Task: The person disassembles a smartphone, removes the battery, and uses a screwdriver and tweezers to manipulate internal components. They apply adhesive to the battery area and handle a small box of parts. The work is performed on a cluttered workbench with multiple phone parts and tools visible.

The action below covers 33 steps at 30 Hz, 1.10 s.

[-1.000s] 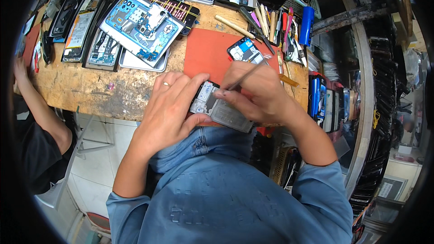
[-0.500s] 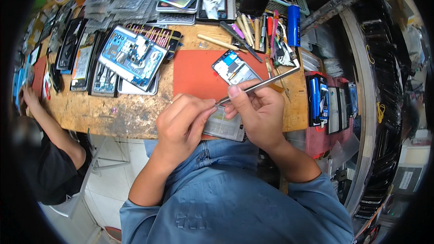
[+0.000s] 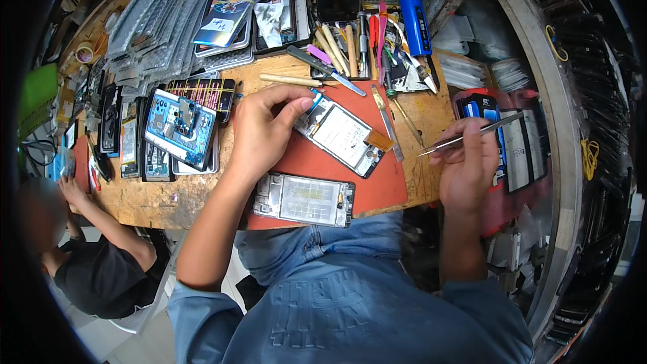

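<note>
My left hand [image 3: 259, 131] is closed, thumb and forefinger pinched at the upper left corner of an opened phone [image 3: 344, 136]. This phone shows a white battery and an orange-brown ribbon cable at its lower end, and lies aslant on a red-orange mat [image 3: 394, 185]. Off to the right, above the table's edge, my right hand [image 3: 470, 168] is closed around metal tweezers [image 3: 465, 140]. Their tips point left, apart from the phone. Nearer to me, a bare phone frame [image 3: 306, 200] with a silvery inside lies on the mat's front part.
Loose tools, among them a metal spudger [image 3: 387, 125] and a blue cylinder [image 3: 413, 21], lie at the back right. Bubble-wrap sleeves [image 3: 158, 20] are stacked at the back left. Opened phones [image 3: 178, 128] lie on the left. Another person [image 3: 111, 256] sits at far left.
My hands have parted: the left has gone to the opened phone, the right has moved rightward with the tweezers. The bare frame now lies uncovered on the mat. The head view has shifted.
</note>
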Motion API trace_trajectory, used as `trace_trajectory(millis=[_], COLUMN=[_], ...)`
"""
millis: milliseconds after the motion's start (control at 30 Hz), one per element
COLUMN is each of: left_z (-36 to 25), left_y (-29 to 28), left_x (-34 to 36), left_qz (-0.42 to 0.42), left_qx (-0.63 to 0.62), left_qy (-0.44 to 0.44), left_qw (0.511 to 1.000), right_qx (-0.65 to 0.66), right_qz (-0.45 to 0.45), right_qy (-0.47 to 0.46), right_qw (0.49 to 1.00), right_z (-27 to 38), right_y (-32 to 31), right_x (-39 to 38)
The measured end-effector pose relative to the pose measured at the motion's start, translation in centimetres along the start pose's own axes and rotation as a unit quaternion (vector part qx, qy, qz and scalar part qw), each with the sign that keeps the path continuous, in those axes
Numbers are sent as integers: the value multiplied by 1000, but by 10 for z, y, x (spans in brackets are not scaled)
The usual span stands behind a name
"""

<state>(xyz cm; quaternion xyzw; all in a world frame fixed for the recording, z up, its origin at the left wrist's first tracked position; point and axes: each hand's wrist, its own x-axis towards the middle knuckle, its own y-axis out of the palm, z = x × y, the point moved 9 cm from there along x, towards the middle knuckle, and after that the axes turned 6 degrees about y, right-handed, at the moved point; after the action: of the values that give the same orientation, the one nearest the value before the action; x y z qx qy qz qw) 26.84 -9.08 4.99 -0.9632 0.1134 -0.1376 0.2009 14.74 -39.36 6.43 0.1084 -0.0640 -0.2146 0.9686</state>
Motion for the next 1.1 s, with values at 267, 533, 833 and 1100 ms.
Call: trace_trajectory(millis=[267, 533, 833, 1100], left_z=[-18, -37, -34, -39], left_y=[31, 38, 31, 39], left_x=[18, 16, 10, 8], left_qz=[78, 58, 30, 104], left_qx=[150, 333, 246, 269], left_qy=[-37, 119, 139, 190], left_qw=[985, 933, 959, 938], right_qx=[48, 42, 31, 35], right_qz=[6, 19, 6, 10], right_qy=[43, 53, 65, 58], right_qw=[998, 997, 997, 998], right_z=[-47, -44, -42, -41], right_y=[-14, -12, -13, -10], right_x=[-14, -16, -17, -17])
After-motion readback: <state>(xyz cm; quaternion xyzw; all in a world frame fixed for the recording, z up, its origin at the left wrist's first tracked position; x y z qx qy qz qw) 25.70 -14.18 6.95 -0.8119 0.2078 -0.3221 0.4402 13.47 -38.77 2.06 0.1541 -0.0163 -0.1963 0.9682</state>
